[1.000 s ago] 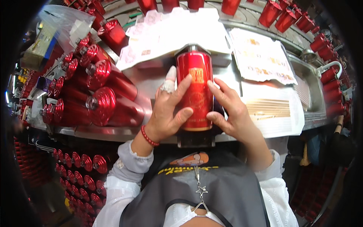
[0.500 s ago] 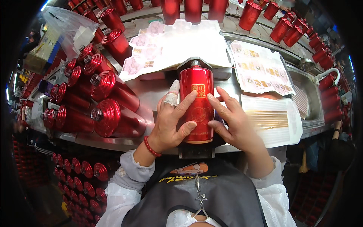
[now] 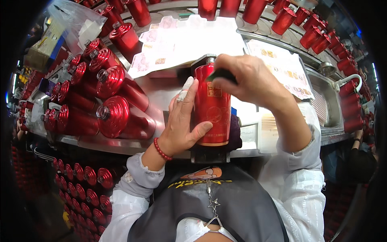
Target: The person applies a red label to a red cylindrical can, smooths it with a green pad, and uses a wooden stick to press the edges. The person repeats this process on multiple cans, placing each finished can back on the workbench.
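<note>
A glossy red bottle (image 3: 213,117) with a gold square label (image 3: 214,89) lies in front of me in a dark cradle, its neck pointing away. My left hand (image 3: 181,117) lies along the bottle's left side, fingers stretched out and the thumb on its front. White wrapping covers one of its fingertips. Over the upper part of the bottle, my right hand (image 3: 252,78) is closed round a dark green, flat-looking piece (image 3: 223,75), pressed on or just above the label. Motion blurs this hand, and the piece's exact kind is unclear. A dark purple cloth (image 3: 235,135) sits beside the bottle's lower right.
Several red bottles (image 3: 115,117) stand close on the left. White label sheets (image 3: 181,44) lie beyond the cradle, with another printed sheet (image 3: 284,66) at the right. A metal sink (image 3: 328,103) with a white tap is farther right. More red bottles (image 3: 284,20) line the conveyor behind.
My right hand has left the bottle's right side and come over its upper part, now with a dark green piece in it. My left hand stays on the bottle, its fingers straighter.
</note>
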The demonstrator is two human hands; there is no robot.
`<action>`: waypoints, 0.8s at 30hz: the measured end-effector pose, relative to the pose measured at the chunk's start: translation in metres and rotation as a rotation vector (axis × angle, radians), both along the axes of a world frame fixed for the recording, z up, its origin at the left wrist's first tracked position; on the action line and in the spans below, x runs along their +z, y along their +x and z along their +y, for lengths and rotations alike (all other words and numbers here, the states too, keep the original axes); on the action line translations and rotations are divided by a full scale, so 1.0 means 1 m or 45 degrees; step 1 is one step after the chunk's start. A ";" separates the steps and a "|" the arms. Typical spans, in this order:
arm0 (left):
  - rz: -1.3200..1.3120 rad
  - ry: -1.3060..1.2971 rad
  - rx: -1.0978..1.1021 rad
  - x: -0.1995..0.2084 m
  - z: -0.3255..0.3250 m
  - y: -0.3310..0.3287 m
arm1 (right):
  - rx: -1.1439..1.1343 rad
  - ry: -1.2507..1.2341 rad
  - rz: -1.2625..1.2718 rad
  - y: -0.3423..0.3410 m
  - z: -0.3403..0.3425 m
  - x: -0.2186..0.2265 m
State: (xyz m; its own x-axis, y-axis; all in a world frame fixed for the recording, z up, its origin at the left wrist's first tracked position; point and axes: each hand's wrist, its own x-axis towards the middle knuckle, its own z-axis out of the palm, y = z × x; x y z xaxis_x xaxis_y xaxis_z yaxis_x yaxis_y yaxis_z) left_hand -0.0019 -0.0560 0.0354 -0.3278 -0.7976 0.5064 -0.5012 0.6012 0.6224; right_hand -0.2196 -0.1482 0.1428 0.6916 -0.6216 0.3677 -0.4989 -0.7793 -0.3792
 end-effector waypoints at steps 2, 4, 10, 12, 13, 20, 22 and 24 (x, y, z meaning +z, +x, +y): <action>0.215 0.136 -0.025 -0.008 0.000 0.004 | 0.178 0.256 -0.012 0.004 0.011 0.000; 0.294 0.224 0.050 -0.009 0.007 0.009 | -0.050 -0.054 -0.099 -0.004 0.003 -0.020; -0.458 0.024 0.502 -0.041 0.028 0.026 | 0.234 -0.280 -0.025 0.002 0.091 -0.030; -0.596 0.137 0.511 -0.034 0.024 0.025 | 0.332 0.148 -0.045 -0.005 0.096 -0.023; -0.665 0.193 0.514 -0.032 0.022 0.024 | 0.335 0.262 -0.061 -0.010 0.080 -0.027; -0.916 0.316 0.464 -0.017 0.011 0.025 | -0.026 -0.564 -0.246 -0.014 0.055 -0.052; -0.924 0.313 0.442 -0.012 0.010 0.025 | 0.186 -0.348 -0.173 -0.012 0.101 -0.046; -0.921 0.268 0.399 -0.009 0.013 0.027 | 0.318 -0.023 -0.191 -0.014 0.107 -0.035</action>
State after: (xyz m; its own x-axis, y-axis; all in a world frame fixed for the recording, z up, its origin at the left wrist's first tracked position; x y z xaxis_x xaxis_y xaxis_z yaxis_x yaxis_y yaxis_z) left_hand 0.0248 -0.0427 0.0261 -0.2623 -0.9613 0.0843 -0.9478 0.2730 0.1646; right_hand -0.2337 -0.0413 0.1078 0.7593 -0.4317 0.4869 -0.2301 -0.8780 -0.4196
